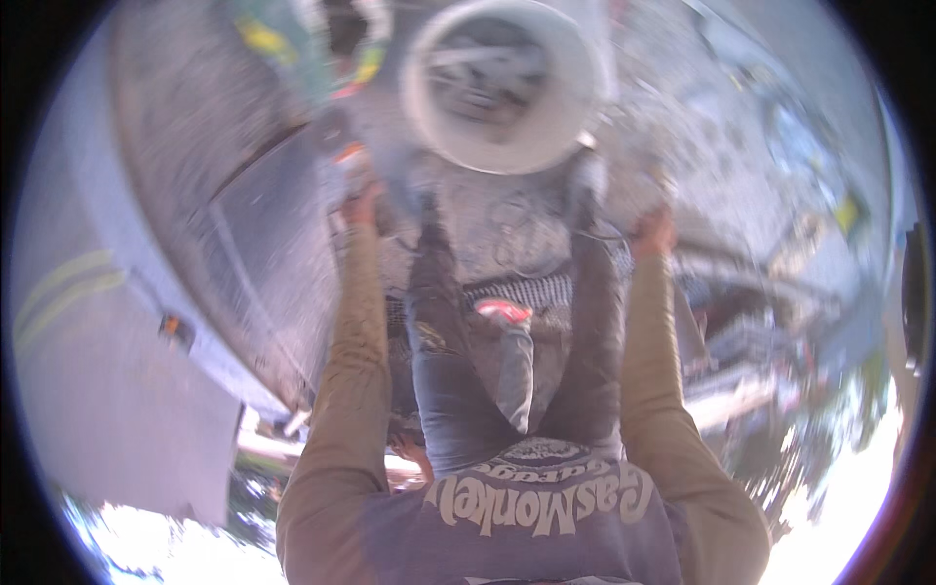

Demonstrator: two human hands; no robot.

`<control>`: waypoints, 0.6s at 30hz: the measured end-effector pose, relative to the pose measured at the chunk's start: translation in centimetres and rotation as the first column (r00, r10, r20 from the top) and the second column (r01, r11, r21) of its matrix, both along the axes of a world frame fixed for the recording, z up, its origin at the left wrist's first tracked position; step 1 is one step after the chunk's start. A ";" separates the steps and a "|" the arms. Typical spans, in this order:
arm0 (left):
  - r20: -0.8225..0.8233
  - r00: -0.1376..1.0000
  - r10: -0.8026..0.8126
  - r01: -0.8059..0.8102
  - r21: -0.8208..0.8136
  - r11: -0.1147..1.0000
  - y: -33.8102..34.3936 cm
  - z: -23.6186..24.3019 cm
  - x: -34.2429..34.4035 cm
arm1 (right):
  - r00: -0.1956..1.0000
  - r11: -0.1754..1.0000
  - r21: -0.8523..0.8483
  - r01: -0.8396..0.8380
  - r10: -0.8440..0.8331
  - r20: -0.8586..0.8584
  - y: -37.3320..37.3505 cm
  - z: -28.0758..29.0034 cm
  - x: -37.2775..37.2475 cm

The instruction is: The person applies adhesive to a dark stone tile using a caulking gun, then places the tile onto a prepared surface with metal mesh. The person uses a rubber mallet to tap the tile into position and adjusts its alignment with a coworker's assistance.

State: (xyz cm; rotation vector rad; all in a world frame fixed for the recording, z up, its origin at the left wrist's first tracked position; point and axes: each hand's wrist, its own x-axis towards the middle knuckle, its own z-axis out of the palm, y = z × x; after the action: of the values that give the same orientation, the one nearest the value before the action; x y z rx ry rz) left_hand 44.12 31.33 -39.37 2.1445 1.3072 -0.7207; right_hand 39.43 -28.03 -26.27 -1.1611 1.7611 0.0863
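Motion smears much of the head view. My left hand (pixel 363 207), at the end of a tan sleeve, looks closed around a blurred thing with an orange and whitish part (pixel 351 156); its kind does not show. My right hand (pixel 655 232) is low on the other side, beyond my right shoe, and its fingers are too smeared to read. Ahead, between the lines of my two arms, stands a white bucket (pixel 577 107). Grey rubble-like pieces (pixel 486 73) lie inside it. Neither hand touches the bucket.
Dusty grey ground (pixel 497 219) lies around my feet. A flat dark panel (pixel 278 234) is at the left, near a pale curved edge. Someone in green and yellow (pixel 283 34) is at the far left. A leg with a red shoe (pixel 504 311) shows between my legs.
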 end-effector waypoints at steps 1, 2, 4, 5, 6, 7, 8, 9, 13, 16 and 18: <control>0.092 0.995 -0.045 0.052 -0.082 0.995 0.2 0.3 0.3 | 0.999 1.000 -0.008 -0.024 0.024 0.046 -1.3 -1.3 0.9; 0.152 0.988 0.003 0.023 -0.170 0.985 0.2 0.5 0.6 | 0.983 0.999 -0.013 -0.042 0.044 0.179 -2.6 -2.9 1.8; 0.147 0.986 0.074 -0.029 -0.287 0.958 0.4 0.5 2.0 | 0.977 0.981 -0.045 -0.188 0.191 0.098 -4.2 -7.7 3.3; 0.150 0.984 0.093 -0.040 -0.325 0.945 0.5 0.2 2.8 | 0.966 0.968 0.011 -0.251 0.250 0.069 -4.0 -9.5 2.3; 0.177 0.978 0.109 -0.035 -0.374 0.927 0.7 -0.1 3.4 | 0.938 0.937 0.072 -0.342 0.336 0.085 -3.8 -11.3 1.2; 0.178 0.978 0.110 -0.032 -0.391 0.920 0.8 -1.0 4.2 | 0.926 0.920 0.107 -0.377 0.375 0.042 -3.4 -12.9 0.1; 0.182 0.972 0.149 -0.067 -0.395 0.916 1.1 -2.0 4.8 | 0.715 0.709 0.102 -0.698 0.697 0.048 -2.5 -13.4 -1.9; 0.194 0.963 0.187 -0.094 -0.408 0.908 1.2 -3.2 5.2 | 0.470 0.478 0.089 -0.874 0.877 -0.100 -1.3 -13.5 -3.7; 0.216 0.968 0.127 -0.070 -0.252 0.965 2.3 -9.0 6.2 | 0.165 0.167 0.167 -0.972 0.986 -0.027 5.2 -11.4 -6.9; 0.342 0.915 0.215 -0.119 -0.280 0.953 2.0 -12.4 6.9 | 0.371 0.369 0.360 -0.857 0.926 -0.068 10.2 -9.0 -4.8; 0.348 0.889 0.297 -0.210 -0.266 0.941 1.0 -14.0 7.1 | 0.380 0.347 0.352 -0.869 0.925 0.027 12.3 -7.7 -2.5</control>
State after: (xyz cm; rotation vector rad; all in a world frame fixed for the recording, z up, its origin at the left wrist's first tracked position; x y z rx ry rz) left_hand 51.22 32.29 -53.40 1.7757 1.1997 -0.2982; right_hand 36.93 -15.71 -33.98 -1.8011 0.9322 1.1559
